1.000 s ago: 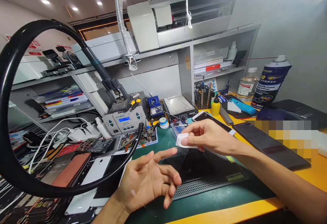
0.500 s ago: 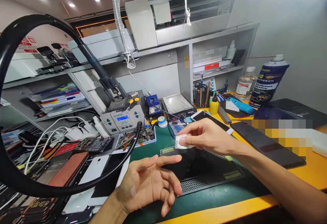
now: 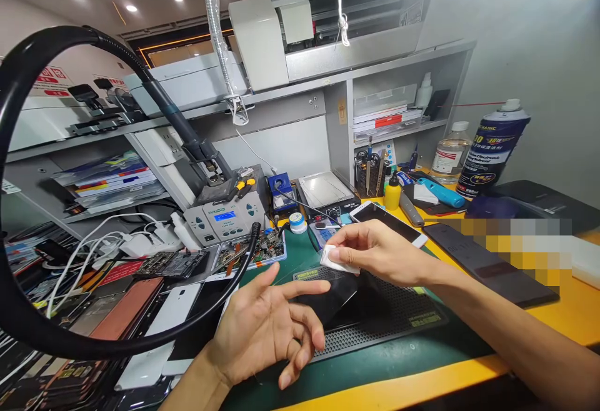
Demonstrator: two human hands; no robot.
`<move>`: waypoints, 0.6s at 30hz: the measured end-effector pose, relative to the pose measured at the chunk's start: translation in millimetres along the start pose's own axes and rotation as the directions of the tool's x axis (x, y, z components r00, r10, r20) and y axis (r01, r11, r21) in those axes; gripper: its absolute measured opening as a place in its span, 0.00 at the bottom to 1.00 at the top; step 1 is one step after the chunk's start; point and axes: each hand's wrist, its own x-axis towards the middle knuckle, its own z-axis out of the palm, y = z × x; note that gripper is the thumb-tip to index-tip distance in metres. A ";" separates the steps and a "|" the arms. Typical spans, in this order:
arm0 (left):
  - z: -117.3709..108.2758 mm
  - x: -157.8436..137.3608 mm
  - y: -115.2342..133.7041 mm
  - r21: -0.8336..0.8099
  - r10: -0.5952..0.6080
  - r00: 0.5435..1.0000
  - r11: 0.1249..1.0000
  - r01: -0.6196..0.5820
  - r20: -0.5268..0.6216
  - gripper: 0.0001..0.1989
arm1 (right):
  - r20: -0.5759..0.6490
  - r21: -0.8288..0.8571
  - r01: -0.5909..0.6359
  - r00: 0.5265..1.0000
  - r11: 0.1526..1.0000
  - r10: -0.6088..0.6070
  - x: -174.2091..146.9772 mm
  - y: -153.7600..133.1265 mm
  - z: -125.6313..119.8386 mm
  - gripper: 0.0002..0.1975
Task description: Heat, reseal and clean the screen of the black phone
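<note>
Between thumb and fingers, my right hand [image 3: 379, 252] pinches a folded white wipe [image 3: 338, 260]. Its wrist angles in from the right, above a dark glossy panel [image 3: 335, 305], perhaps a phone screen. That panel lies on a black perforated mat [image 3: 375, 336], which rests on the green work mat [image 3: 337, 376]. My left hand [image 3: 272, 323] is palm up at the panel's left side, fingers spread and nothing in it. Its index finger points across the panel's left part; whether it touches cannot be made out.
A black lamp ring [image 3: 164, 339] arches over stacked phones [image 3: 126, 314] at left. Behind stand a grey soldering station [image 3: 229, 217], a tray of circuit boards [image 3: 272, 252] and a white phone [image 3: 389, 223]. A spray can [image 3: 492, 148] and clear bottle [image 3: 450, 155] are at the right.
My left hand has shifted slightly left, its thumb lifting away from the index finger. The right hand keeps its pinch on the wipe, which has tilted a little.
</note>
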 end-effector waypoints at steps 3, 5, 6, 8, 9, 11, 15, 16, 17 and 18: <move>5.2 -0.7 4.0 0.050 0.131 0.987 0.991 -0.127 -0.095 0.35 | -0.060 0.067 -0.007 0.998 0.998 0.011 2.6 0.2 1.9 0.17; 7.2 -1.6 5.1 0.100 0.276 0.948 0.960 -0.263 -0.161 0.26 | -0.100 0.124 -0.004 0.995 0.992 0.016 5.0 2.7 3.7 0.17; 7.8 -2.2 4.9 0.127 0.343 0.921 0.937 -0.324 -0.184 0.21 | -0.111 0.160 -0.005 0.994 0.987 0.023 6.2 4.5 5.0 0.18; 8.0 -3.5 2.6 0.183 0.440 0.875 0.895 -0.408 -0.203 0.16 | -0.106 0.238 -0.019 0.993 0.971 0.045 8.3 8.5 8.2 0.18; 7.8 -4.1 0.8 0.214 0.471 0.859 0.877 -0.430 -0.202 0.18 | -0.089 0.276 -0.033 0.994 0.961 0.060 9.0 10.4 10.2 0.19; 7.0 -4.5 -3.9 0.333 0.548 0.817 0.816 -0.473 -0.181 0.25 | -0.039 0.340 -0.074 0.995 0.937 0.092 9.4 13.3 14.7 0.18; 5.3 -2.4 -12.2 0.671 0.703 0.710 0.542 -0.505 -0.033 0.35 | 0.068 0.414 -0.162 0.987 0.896 0.147 8.0 15.6 23.5 0.16; 5.0 -1.7 -13.5 0.713 0.716 0.699 0.492 -0.500 -0.004 0.35 | 0.084 0.423 -0.173 0.985 0.889 0.152 7.7 15.7 25.2 0.16; 4.8 -1.1 -14.6 0.728 0.719 0.694 0.471 -0.499 0.010 0.37 | 0.093 0.430 -0.177 0.984 0.885 0.152 7.5 15.7 26.5 0.16; 4.8 -0.6 -15.4 0.733 0.723 0.691 0.463 -0.499 0.014 0.38 | 0.095 0.436 -0.176 0.984 0.882 0.150 7.4 15.8 27.5 0.16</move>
